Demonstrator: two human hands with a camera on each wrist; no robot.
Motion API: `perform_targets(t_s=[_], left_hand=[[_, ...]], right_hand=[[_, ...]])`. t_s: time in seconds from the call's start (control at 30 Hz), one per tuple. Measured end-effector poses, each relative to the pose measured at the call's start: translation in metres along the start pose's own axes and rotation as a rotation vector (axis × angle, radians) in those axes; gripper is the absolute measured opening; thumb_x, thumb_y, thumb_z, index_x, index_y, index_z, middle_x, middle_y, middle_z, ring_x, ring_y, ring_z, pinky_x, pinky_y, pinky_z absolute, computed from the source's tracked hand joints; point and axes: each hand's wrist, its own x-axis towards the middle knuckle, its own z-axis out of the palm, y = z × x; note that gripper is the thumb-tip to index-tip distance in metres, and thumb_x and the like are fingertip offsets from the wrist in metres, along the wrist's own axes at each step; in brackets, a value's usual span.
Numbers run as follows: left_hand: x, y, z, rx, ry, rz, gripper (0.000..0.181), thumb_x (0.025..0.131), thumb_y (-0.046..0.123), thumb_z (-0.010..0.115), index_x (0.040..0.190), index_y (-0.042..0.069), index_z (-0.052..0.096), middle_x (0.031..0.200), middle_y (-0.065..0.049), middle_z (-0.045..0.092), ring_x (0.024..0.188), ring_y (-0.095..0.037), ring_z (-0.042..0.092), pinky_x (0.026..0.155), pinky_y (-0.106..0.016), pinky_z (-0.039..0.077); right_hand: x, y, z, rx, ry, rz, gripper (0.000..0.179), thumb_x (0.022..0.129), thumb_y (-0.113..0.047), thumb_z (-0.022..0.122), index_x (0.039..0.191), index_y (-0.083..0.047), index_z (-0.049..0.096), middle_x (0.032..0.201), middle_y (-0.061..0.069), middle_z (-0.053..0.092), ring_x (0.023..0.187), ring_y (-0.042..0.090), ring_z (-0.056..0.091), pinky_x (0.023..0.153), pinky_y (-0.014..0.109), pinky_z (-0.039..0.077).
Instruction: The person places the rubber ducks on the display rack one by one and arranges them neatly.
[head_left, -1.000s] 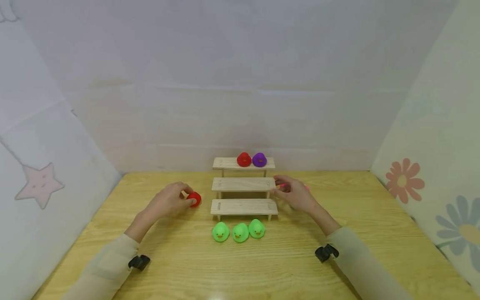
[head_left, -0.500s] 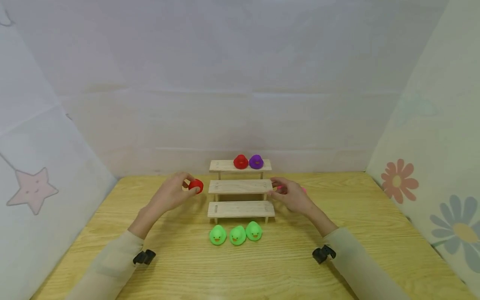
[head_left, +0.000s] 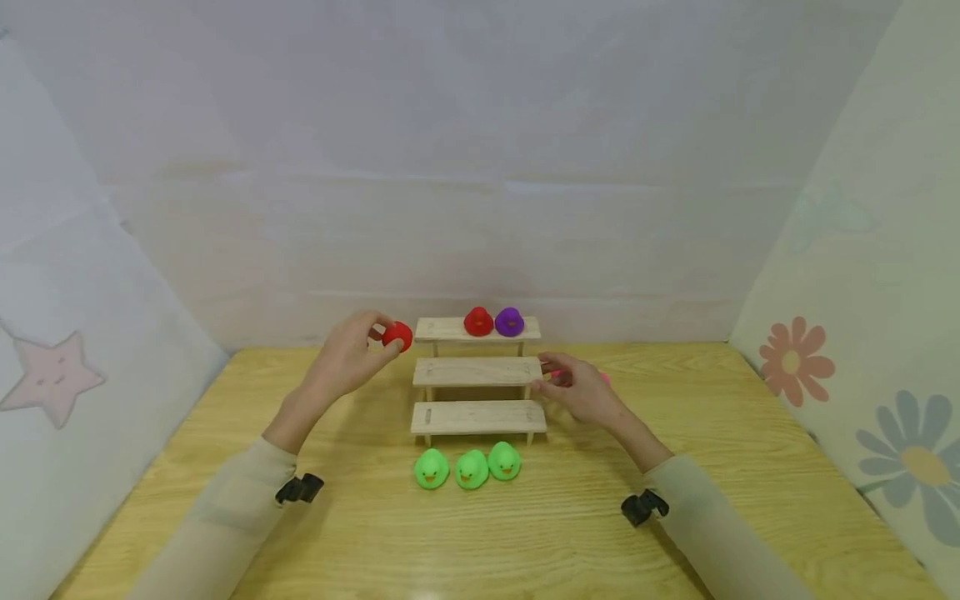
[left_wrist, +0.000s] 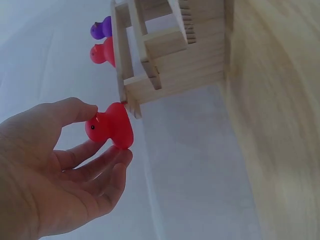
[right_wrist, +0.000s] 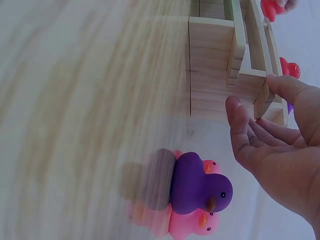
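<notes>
Your left hand (head_left: 341, 358) sits left of centre in the head view and grasps a red duck (head_left: 397, 337), pinched between thumb and fingertips. That duck is in the air, near the left end of the top step (head_left: 442, 327) of the wooden stand (head_left: 477, 418); in the left wrist view it overlaps the stand's corner, and you cannot tell from there whether the two touch

Your right hand (head_left: 581, 392), right of centre, grasps the right end of the stand's middle step (head_left: 477, 372), with its digits about the board's end

On the right half of the top step stand a second red duck (head_left: 478, 322) and, just beside it on the right, a purple duck (head_left: 510, 323). Below the stand, in the lower middle of the frame, three green ducks (head_left: 472, 470) stand in a row on the tabletop (head_left: 450, 542), beaks toward you, the middle and right ones close together

Behind your right hand only bits of pink show in the head view; the lower part of the right wrist view shows them as two pink ducks (right_wrist: 192, 227), with another purple duck (right_wrist: 197, 187) between them on the tabletop

You wear pale sleeves (head_left: 225, 508) with a black device (head_left: 300, 488) at each wrist. A pink star (head_left: 52, 379) shows on the wall at far left, a red flower (head_left: 797, 362) and a grey-blue flower (head_left: 911, 462) at far right
</notes>
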Motion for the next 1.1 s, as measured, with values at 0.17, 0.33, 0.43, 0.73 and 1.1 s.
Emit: perform_targets(t_s=[0.17, 0.33, 0.43, 0.73, 1.1], left_hand=[[0.008, 0.007, -0.001, 0.003, 0.012, -0.002, 0.038, 0.098, 0.031, 0.066, 0.125, 0.004, 0.063, 0.119, -0.012, 0.063, 0.105, -0.033, 0.060, 0.077, -0.046, 0.054], [0.016, 0.015, 0.004, 0.026, 0.010, 0.029, 0.038, 0.098, 0.032, 0.065, 0.126, 0.007, 0.065, 0.120, -0.010, 0.065, 0.105, -0.030, 0.060, 0.079, -0.046, 0.053], [0.021, 0.021, 0.008, 0.035, 0.011, 0.044, 0.038, 0.097, 0.032, 0.065, 0.126, 0.008, 0.066, 0.120, -0.008, 0.065, 0.104, -0.028, 0.060, 0.078, -0.045, 0.054], [0.035, 0.035, 0.016, 0.064, -0.007, 0.032, 0.039, 0.097, 0.032, 0.065, 0.126, 0.006, 0.065, 0.119, -0.008, 0.065, 0.100, -0.026, 0.061, 0.071, -0.042, 0.055], [0.040, 0.040, 0.023, 0.105, -0.014, 0.022, 0.036, 0.097, 0.032, 0.066, 0.121, 0.006, 0.066, 0.114, -0.008, 0.066, 0.097, -0.029, 0.064, 0.071, -0.042, 0.056]], right_hand=[[0.000, 0.000, 0.001, -0.003, -0.003, 0.001, 0.061, 0.098, -0.034, 0.071, 0.147, -0.003, 0.051, 0.130, 0.014, 0.063, 0.104, 0.025, 0.065, 0.087, 0.041, 0.056], [-0.001, 0.002, 0.004, -0.004, 0.005, 0.005, 0.064, 0.097, -0.035, 0.072, 0.148, -0.003, 0.051, 0.129, 0.013, 0.064, 0.104, 0.024, 0.065, 0.088, 0.041, 0.055], [-0.001, 0.002, 0.003, -0.010, 0.010, 0.006, 0.064, 0.097, -0.035, 0.072, 0.148, -0.003, 0.051, 0.130, 0.013, 0.063, 0.105, 0.025, 0.065, 0.088, 0.041, 0.055], [0.002, 0.001, 0.002, -0.011, 0.013, -0.002, 0.063, 0.097, -0.034, 0.072, 0.147, -0.001, 0.051, 0.129, 0.014, 0.064, 0.103, 0.024, 0.065, 0.086, 0.040, 0.056], [0.004, -0.002, 0.006, -0.004, 0.009, 0.016, 0.062, 0.097, -0.032, 0.073, 0.148, -0.003, 0.051, 0.129, 0.013, 0.064, 0.104, 0.023, 0.065, 0.087, 0.040, 0.056]])
